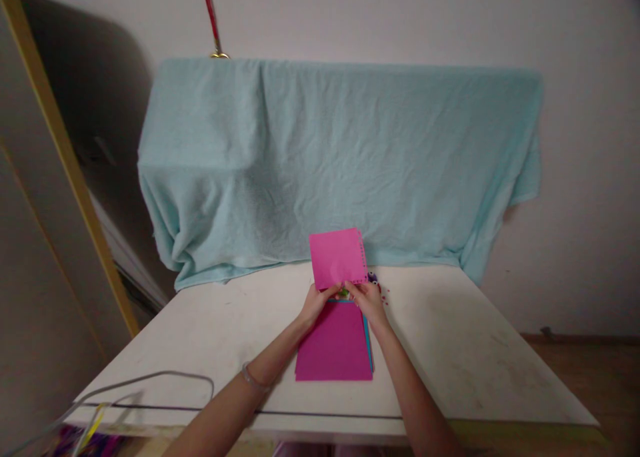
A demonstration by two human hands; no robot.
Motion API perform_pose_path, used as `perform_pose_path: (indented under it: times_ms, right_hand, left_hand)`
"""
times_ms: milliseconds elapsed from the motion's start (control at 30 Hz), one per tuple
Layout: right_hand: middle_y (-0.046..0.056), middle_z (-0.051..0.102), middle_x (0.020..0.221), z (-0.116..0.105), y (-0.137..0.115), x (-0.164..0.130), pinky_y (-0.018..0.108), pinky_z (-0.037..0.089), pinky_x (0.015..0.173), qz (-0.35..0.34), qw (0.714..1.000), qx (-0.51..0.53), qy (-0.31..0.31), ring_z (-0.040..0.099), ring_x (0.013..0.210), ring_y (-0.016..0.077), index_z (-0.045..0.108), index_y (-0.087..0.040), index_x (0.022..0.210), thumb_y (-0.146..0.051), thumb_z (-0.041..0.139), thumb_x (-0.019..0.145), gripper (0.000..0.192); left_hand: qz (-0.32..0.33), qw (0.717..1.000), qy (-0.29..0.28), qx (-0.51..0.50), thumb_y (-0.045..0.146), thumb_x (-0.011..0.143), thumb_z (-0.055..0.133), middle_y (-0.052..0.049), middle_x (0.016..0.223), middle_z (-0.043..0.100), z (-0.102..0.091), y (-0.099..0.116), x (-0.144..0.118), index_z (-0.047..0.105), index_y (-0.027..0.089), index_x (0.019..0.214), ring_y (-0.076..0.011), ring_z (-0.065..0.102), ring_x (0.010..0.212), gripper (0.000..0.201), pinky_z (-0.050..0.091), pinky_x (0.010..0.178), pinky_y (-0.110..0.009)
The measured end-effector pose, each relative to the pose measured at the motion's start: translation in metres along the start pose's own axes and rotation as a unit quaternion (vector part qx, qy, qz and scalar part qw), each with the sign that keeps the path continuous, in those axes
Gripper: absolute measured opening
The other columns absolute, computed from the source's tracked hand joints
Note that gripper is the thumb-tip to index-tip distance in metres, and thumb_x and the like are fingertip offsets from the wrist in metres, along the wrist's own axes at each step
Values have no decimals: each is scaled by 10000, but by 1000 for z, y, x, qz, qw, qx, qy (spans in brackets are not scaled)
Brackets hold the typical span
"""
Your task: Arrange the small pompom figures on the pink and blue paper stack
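White table (450, 350), pale wall (585, 150), brown floor (590, 370) at right.

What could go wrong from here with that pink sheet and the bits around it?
The pink sheet might tear along its row of holes, as both hands hold its lower edge.
The small red bits beside the right hand could get brushed about.
The magenta sheet under the forearms may get nudged askew.

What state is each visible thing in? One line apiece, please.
Bright pink paper square: held by its lower edge
Left hand: pinching that edge
Right hand: pinching that edge
Magenta rectangular paper sheet: flat, over blue paper
Pale blue fabric cloth: draped, creased
Thin grey cable: curved
Red cord: hanging
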State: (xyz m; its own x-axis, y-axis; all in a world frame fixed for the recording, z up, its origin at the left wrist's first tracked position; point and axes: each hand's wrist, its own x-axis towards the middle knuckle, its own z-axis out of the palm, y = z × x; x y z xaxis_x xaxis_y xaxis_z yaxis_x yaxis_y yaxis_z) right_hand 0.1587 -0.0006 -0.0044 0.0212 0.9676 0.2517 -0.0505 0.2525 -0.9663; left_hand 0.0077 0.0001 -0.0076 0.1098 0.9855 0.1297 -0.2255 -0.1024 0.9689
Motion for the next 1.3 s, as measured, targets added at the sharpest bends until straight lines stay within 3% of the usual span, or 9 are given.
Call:
perform_pose_path:
  times_ms: [100, 333, 1067, 1300]
  right_hand:
    - [5, 560, 510, 1, 0, 0, 247, 387, 434, 0, 1000, 7, -4, 500, 457, 145, 645, -171, 641, -545, 692, 690, 380]
    - [38, 641, 650, 2, 2, 0, 268, 457, 497, 0, 1000, 30, -3, 570, 548, 170, 667, -162, 747, -504, 702, 695, 347]
    - [25, 646, 664, 1, 3, -2, 258, 488, 543, -53, 999, -2, -9, 594, 584, 168, 662, -157, 800, -392, 672, 781, 237]
    - [44, 664, 685, 2, 2, -2, 266, 497, 548, -50, 999, -10, -3, 614, 613, 186, 665, -147, 818, -421, 662, 774, 278]
  left_hand:
    - [2, 1000, 11, 19, 400, 702, 738, -117, 827, 707, 0, 0, 0, 695, 99, 872, -196, 628, 706, 349, 478, 680, -292]
    - [13, 998, 38, 54, 422, 669, 757, -116, 793, 714, -1, 0, 2, 702, 104, 836, -201, 634, 662, 363, 491, 624, -284]
    - [4, 996, 54, 65, 358, 643, 731, -95, 722, 710, 3, 7, -1, 688, 90, 798, -192, 641, 644, 313, 510, 627, -274]
    - [-3, 997, 52, 60, 364, 650, 731, -100, 719, 710, 4, 9, -1, 685, 90, 782, -189, 637, 638, 308, 507, 620, -268]
